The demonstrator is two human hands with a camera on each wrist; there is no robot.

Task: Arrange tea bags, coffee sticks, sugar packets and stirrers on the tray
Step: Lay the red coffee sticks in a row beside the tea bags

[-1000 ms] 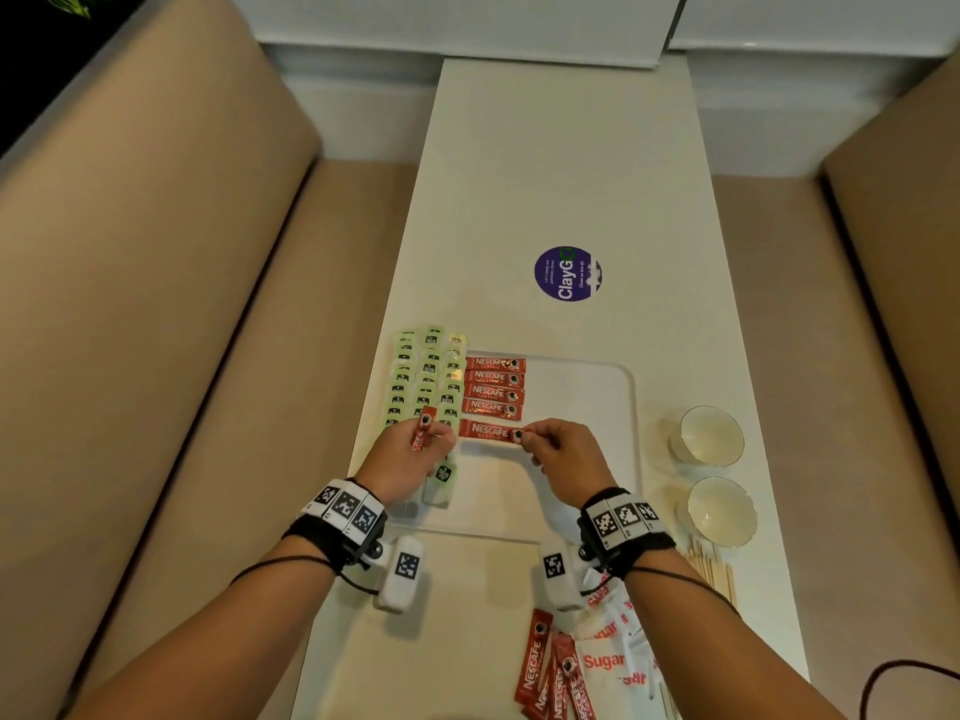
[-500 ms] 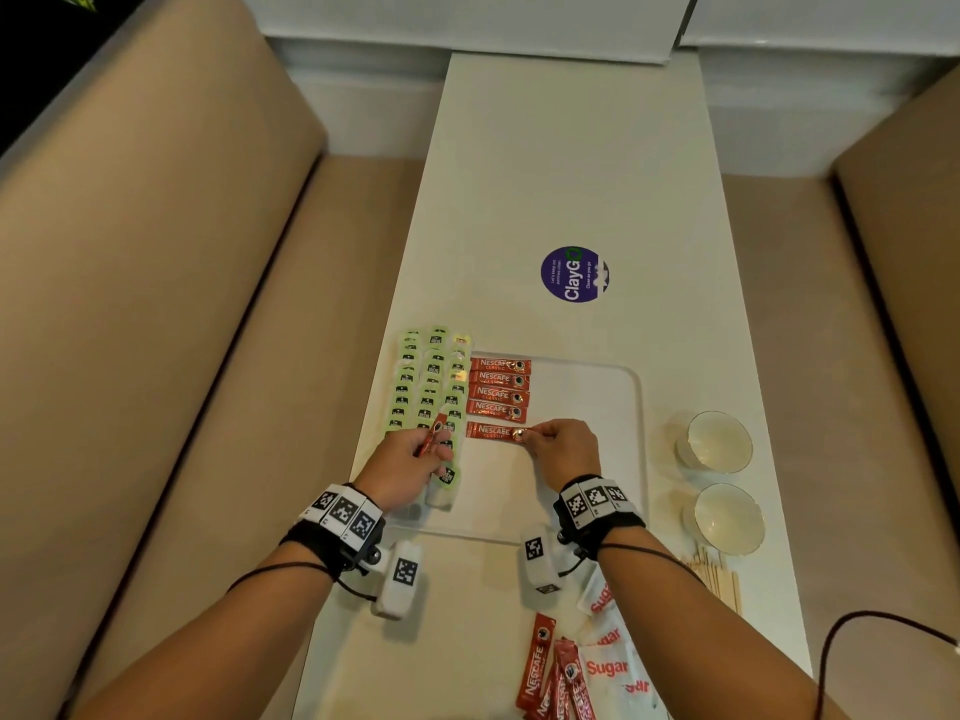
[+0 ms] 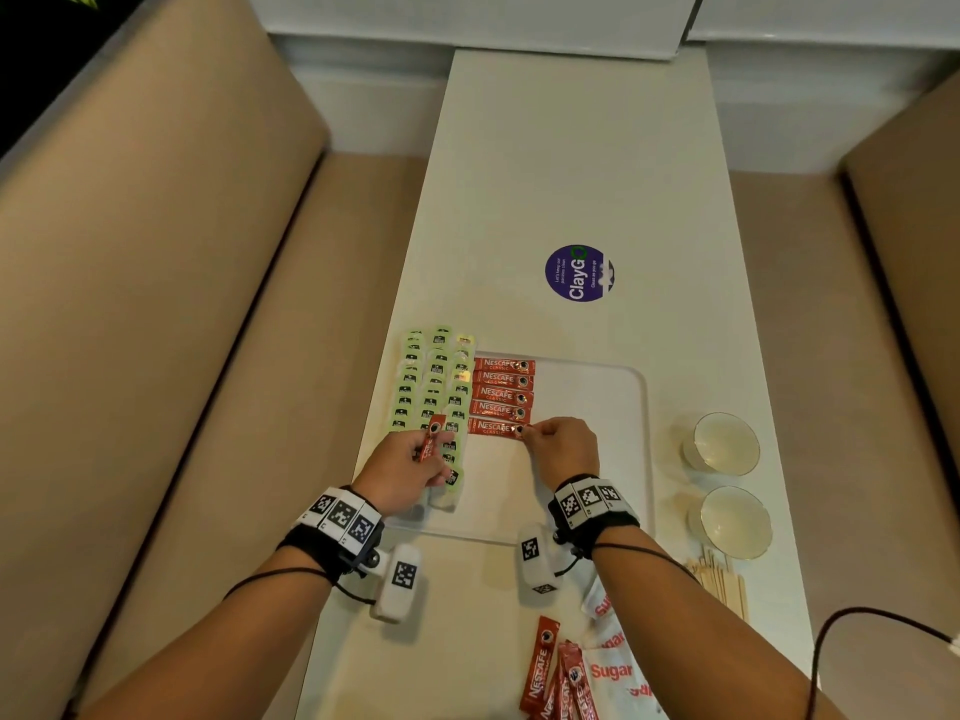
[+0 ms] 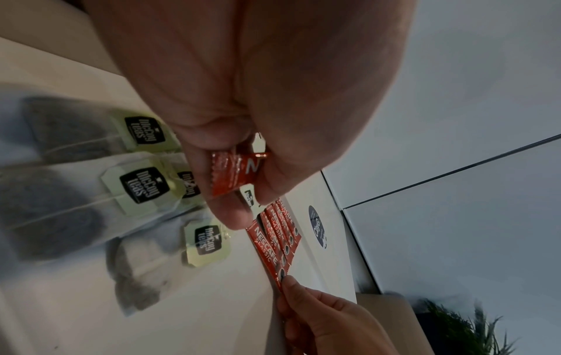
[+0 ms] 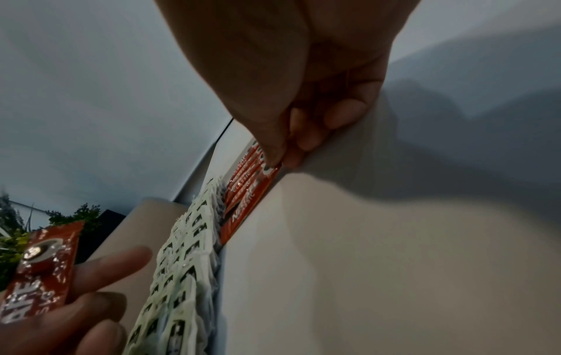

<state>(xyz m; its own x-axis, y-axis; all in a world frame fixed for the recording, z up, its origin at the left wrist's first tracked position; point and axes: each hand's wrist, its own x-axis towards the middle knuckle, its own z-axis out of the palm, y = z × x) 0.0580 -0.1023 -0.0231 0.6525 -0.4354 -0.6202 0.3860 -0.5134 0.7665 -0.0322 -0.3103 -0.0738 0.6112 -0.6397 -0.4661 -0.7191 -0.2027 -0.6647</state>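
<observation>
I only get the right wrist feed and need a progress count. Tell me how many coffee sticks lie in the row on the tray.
Observer: Five Nescafe sticks lie in a row on the white tray. The right hand pinches the end of the nearest stick.
Operator: Report what is not on the tray yet.
Observer: Spare Nescafe sticks and Sugar packets lie at the near table edge, with wooden stirrers to their right.
Operator: Say what stands right of the tray.
Observer: Two white bowls stand there on the table, one behind the other.
</observation>
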